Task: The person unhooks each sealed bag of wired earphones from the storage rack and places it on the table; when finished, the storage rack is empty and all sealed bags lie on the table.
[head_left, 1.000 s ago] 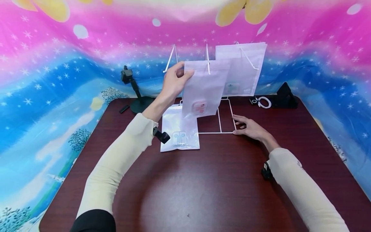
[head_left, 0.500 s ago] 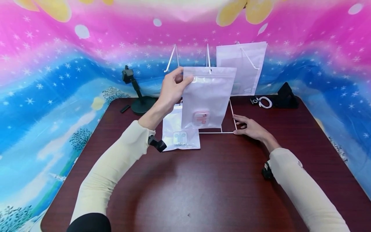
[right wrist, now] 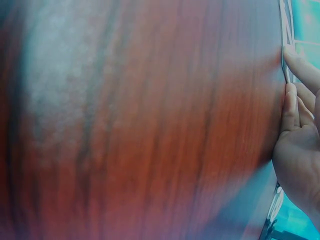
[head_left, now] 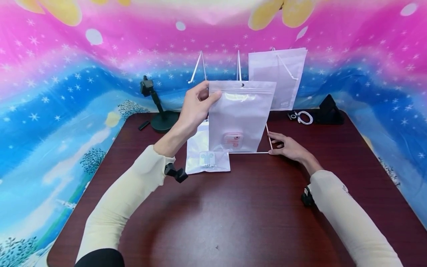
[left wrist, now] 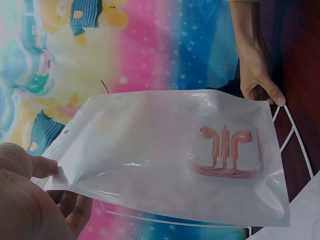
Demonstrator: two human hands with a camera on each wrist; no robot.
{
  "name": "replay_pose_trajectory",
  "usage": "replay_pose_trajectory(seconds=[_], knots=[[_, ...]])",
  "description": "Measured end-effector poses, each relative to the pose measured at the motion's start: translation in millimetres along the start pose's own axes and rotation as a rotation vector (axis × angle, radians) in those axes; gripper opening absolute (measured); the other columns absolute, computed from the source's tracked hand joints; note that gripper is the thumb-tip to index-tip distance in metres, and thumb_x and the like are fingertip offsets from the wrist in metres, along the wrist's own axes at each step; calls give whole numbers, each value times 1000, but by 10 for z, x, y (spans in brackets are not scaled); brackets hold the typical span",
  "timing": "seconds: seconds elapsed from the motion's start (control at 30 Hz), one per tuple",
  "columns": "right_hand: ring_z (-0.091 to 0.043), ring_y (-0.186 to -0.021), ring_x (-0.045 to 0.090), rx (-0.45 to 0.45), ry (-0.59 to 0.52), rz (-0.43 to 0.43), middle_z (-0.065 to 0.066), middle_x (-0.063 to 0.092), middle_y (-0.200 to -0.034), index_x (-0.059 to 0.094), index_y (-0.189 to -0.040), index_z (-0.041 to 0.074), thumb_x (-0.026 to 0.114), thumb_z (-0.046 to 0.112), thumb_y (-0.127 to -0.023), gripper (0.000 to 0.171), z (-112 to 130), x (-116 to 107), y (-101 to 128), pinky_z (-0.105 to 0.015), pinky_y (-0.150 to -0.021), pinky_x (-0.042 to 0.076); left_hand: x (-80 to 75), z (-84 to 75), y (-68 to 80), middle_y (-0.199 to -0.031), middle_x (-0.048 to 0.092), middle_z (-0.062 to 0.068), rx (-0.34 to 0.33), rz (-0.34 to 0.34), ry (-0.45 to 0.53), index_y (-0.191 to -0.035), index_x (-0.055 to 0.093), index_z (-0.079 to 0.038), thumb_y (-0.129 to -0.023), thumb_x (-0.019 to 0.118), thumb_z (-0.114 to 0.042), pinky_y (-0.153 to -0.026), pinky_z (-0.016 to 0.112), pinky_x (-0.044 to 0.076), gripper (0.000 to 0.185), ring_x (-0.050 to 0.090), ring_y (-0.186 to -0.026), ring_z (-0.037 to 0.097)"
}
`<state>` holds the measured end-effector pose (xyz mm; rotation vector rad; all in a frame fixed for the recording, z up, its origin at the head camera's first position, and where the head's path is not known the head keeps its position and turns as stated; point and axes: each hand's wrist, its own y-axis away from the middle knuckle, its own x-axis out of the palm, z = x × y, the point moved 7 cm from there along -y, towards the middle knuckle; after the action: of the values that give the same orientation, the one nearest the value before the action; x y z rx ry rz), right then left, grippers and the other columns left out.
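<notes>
My left hand [head_left: 195, 105] pinches the upper left edge of a white zip bag [head_left: 240, 115] between thumb and fingers. Through its clear front, coiled pink earphones [left wrist: 226, 145] show in a square case. The bag's round hole sits below the middle hook [head_left: 238, 65] of a white wire display rack [head_left: 248, 152], and the hook's tip is hidden behind the bag. At the front right corner of the rack's base, my right hand [head_left: 290, 147] grips the wire with thumb and fingers. Another zip bag [head_left: 197, 139] with pale earphones lies at the rack's front left.
Several white bags [head_left: 293, 70] hang on the rack's right hook; the left hook [head_left: 195, 68] carries nothing. A black stand [head_left: 163, 120] is at the back left. A coiled white cable [head_left: 305, 118] and a black holder [head_left: 329, 111] lie at the back right. A printed cloth surrounds the brown table [head_left: 267, 215].
The bag with pink earphones has come off the middle hook and moved down and toward me in my left hand. My right hand has stayed at the rack's corner.
</notes>
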<state>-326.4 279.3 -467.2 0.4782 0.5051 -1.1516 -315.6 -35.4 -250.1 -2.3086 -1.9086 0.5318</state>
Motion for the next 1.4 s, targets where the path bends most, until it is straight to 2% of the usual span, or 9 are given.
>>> replay_pose_trajectory(seconds=[0.13, 0.23, 0.4, 0.53, 0.77, 0.97, 1.17, 1.33, 1.4], knots=[[-40, -139, 45, -7, -7, 4, -18, 26, -169, 33, -162, 6, 77, 16, -96, 80, -11, 1, 2, -56, -114, 40, -24, -35, 54, -118, 72, 8, -14, 2, 19, -132, 68, -19, -101, 71, -27, -89, 46, 60, 32, 69, -101, 24], [-41, -139, 45, -15, -10, 5, -19, 26, -168, 32, -162, 6, 76, 15, -96, 80, -20, 0, -2, -56, -113, 41, -77, -51, 98, -119, 72, 8, -17, -3, 25, -132, 69, -19, -101, 71, -27, -87, 48, 61, 32, 69, -102, 24], [-40, -140, 44, 1, 1, 5, -17, 27, -169, 32, -163, 8, 75, 15, -97, 79, -46, -7, -9, -55, -114, 40, -224, -58, 171, -114, 74, 9, 8, -26, 8, -128, 71, -16, -101, 70, -26, -81, 36, 56, 28, 65, -96, 23], [-39, -139, 45, 3, 17, 2, -16, 28, -169, 32, -163, 8, 75, 16, -97, 79, -60, 2, -28, -55, -114, 40, -389, -24, 243, -110, 76, 8, 9, -59, -14, -126, 72, -14, -100, 72, -24, -78, 32, 51, 28, 64, -91, 21], [-39, -139, 45, 4, 7, 2, -17, 29, -168, 32, -163, 9, 76, 16, -97, 80, -65, 4, -20, -55, -114, 40, -694, 84, 409, -105, 77, 1, -43, -120, -48, -126, 73, -13, -98, 75, -26, -77, 28, 52, 31, 66, -89, 16], [-39, -140, 45, 4, 8, -5, -17, 28, -168, 32, -163, 9, 75, 16, -97, 80, -54, -17, -17, -55, -114, 40, -929, 167, 541, -106, 77, 0, -55, -180, -33, -126, 74, -12, -97, 76, -25, -74, 27, 54, 32, 67, -91, 18], [-40, -141, 44, -1, -15, -5, -19, 31, -167, 31, -163, 8, 76, 17, -97, 81, -12, -13, 4, -56, -115, 38, -1168, 265, 677, -100, 78, -4, -73, -250, 35, -121, 76, -11, -94, 80, -23, -71, 25, 51, 30, 64, -87, 15], [-45, -140, 42, -5, -28, 2, -25, 30, -165, 29, -162, 2, 75, 11, -97, 81, 85, -7, 46, -59, -115, 36, -1413, 330, 821, -98, 78, -6, -89, -297, 107, -119, 76, -10, -92, 82, -17, -76, 22, 50, 29, 65, -88, 11], [-45, -140, 43, -4, -30, 2, -24, 30, -165, 29, -163, 2, 75, 11, -96, 81, 63, -15, 39, -59, -115, 37, -1515, 373, 869, -98, 78, -7, -115, -316, 121, -120, 77, -11, -91, 82, -16, -78, 20, 50, 29, 65, -90, 10]])
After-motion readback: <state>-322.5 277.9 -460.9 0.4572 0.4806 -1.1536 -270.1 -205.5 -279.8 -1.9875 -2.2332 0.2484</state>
